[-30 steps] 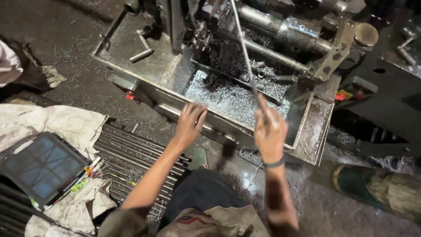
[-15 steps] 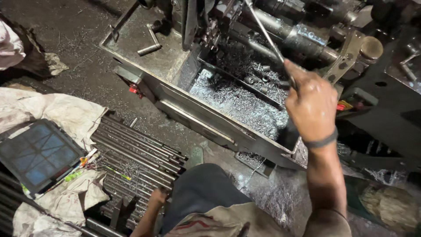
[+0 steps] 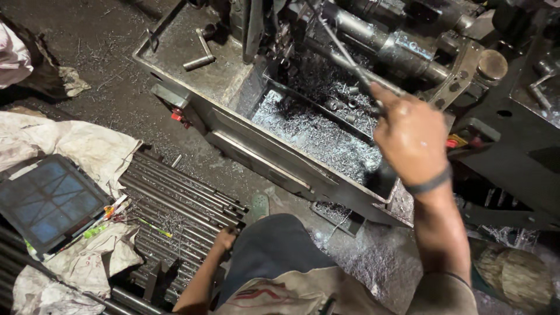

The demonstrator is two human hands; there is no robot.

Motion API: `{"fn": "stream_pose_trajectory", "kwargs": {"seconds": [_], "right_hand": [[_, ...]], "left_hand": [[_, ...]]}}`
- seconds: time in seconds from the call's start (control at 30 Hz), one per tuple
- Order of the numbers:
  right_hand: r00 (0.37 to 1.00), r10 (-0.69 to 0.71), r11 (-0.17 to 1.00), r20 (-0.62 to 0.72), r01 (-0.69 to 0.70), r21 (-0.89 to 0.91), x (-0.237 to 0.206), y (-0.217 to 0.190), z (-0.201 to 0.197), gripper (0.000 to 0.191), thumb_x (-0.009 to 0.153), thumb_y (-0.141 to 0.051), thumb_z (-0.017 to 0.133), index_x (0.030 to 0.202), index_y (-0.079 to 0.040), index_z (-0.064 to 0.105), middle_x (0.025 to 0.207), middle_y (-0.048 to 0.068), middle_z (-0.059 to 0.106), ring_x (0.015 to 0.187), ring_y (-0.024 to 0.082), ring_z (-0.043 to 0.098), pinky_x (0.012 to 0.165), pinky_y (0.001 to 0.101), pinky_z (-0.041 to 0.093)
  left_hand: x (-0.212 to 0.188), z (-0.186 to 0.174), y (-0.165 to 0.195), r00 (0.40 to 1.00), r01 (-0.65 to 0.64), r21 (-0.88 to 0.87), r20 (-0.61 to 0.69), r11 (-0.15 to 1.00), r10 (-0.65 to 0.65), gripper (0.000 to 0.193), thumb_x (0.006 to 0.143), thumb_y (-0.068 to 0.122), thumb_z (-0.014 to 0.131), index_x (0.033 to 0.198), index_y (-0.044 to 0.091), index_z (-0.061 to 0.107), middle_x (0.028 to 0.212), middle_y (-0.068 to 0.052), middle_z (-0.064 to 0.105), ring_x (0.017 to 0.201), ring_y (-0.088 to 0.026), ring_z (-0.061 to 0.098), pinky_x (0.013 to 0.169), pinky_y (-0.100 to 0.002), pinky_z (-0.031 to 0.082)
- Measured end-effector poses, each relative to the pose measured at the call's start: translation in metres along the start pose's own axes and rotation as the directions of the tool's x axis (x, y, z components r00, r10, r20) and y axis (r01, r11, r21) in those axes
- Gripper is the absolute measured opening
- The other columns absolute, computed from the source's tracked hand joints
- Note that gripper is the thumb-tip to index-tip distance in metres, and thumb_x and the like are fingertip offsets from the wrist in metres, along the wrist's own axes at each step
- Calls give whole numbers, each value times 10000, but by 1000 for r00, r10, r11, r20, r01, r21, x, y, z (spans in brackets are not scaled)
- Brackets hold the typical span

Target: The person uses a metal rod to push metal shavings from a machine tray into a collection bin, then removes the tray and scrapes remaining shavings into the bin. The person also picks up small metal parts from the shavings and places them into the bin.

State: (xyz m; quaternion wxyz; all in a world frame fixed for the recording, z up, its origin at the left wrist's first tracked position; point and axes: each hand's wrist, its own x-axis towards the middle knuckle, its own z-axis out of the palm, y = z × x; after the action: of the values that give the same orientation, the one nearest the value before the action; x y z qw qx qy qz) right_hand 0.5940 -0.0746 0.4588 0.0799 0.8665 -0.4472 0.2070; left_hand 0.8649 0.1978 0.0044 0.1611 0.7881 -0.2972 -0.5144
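My right hand [image 3: 411,137] is raised over the machine and grips a thin metal rod [image 3: 344,55] that slants up and left toward the machine's working parts. A dark band sits on that wrist. My left hand [image 3: 224,239] is down by my knee, resting on the stack of long steel bars [image 3: 175,204] on the floor; whether its fingers close on a bar is hard to tell. Below the rod lies the machine's metal tray [image 3: 256,154], filled with shiny metal shavings [image 3: 318,131].
A dark lathe-like machine [image 3: 396,41] fills the top right. A flat dark case with a blue grid [image 3: 46,201] lies on white sacking [image 3: 87,149] at left. Short metal pieces [image 3: 201,55] rest on the tray's flat end. The gritty floor is strewn with shavings.
My right hand has lifted with the rod, up from the tray's rim. My left hand left the tray's edge and dropped down to the steel bars beside my knee.
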Motion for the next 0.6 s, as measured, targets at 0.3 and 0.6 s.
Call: {"fn": "stream_pose_trajectory", "kwargs": {"seconds": [0.3, 0.6], "right_hand": [[935, 175, 901, 308, -278, 333, 53, 6, -2, 412, 949, -69, 602, 1343, -150, 691, 692, 193, 670, 593, 374, 661, 590, 508, 513], [994, -99, 994, -53, 96, -59, 66, 20, 8, 405, 831, -23, 640, 1197, -101, 795, 855, 237, 698, 753, 405, 693, 730, 501, 587]], "left_hand": [[9, -5, -19, 987, -125, 21, -98, 992, 127, 570, 863, 421, 684, 1238, -8, 695, 1214, -223, 712, 1147, -356, 680, 962, -416, 528], [-10, 7, -31, 990, 122, -500, 125, 857, -68, 357, 854, 163, 669, 1164, -14, 685, 685, -172, 663, 458, -242, 586, 379, -405, 408]]}}
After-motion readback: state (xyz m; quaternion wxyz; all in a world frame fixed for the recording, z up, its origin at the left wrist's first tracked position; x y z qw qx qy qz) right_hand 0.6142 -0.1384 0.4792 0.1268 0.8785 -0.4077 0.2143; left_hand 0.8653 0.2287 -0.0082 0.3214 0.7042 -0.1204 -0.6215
